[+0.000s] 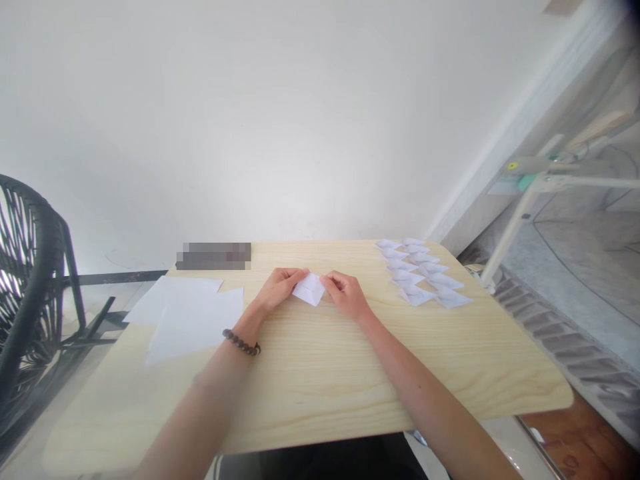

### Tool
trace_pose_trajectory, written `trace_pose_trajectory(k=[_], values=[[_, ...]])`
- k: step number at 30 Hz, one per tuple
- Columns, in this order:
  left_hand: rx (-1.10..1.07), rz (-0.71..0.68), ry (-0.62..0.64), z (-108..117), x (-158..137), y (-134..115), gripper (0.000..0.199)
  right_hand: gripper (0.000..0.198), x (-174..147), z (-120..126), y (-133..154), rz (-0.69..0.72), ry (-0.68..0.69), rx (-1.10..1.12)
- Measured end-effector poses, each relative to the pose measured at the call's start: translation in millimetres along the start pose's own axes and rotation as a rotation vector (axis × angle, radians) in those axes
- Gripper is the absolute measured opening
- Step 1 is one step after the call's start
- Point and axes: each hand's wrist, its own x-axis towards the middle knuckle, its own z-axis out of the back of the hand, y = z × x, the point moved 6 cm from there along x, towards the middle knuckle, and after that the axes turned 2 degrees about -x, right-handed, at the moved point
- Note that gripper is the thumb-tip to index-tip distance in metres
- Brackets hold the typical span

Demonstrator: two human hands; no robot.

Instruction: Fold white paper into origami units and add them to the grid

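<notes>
A small folded white paper (pixel 309 291), roughly diamond-shaped with crease lines on it, is held between my two hands above the middle of the table. My left hand (pixel 280 287) pinches its left corner between thumb and fingers. On the opposite side, my right hand (pixel 346 292) grips the right corner the same way. Several folded white paper pieces (pixel 416 295) with pointed ends lie in two columns to the right of my hands. Flat white sheets of paper (pixel 200 327) overlap at the left.
The pale wooden table (pixel 320 393) stands against a white wall (pixel 310 120). A pixelated dark item (pixel 214 257) lies at its back left. A dark woven chair (pixel 37 267) is beyond the left edge. White metal framing (pixel 515 223) rises at the right.
</notes>
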Motion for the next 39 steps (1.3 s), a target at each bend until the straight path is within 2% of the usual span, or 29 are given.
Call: trace_pose_trajectory(k=[10,16,21,24,33,39], values=[[0.047,-0.022,-0.005,1.4,1.7,3.5,0.037,0.036,1.5,0.0,4.7,0.074,0.003,-0.112],[0.059,-0.045,-0.006,-0.8,0.4,-1.3,0.036,0.036,1.6,3.5,1.2,0.049,-0.066,-0.092],[0.025,0.044,0.136,-9.1,-1.3,0.3,0.038,0.036,1.0,9.4,0.3,0.024,-0.148,-0.052],[0.086,0.106,0.182,-10.3,-1.7,5.6,0.038,0.036,0.3,12.3,0.7,0.006,-0.184,-0.037],[0.107,0.038,0.185,-8.9,-2.2,5.2,0.027,0.037,0.9,7.1,-1.0,-0.002,-0.130,-0.072],[0.032,0.077,0.149,-7.5,-2.0,4.7,0.035,0.038,0.5,10.7,-1.9,-0.029,-0.168,-0.043]])
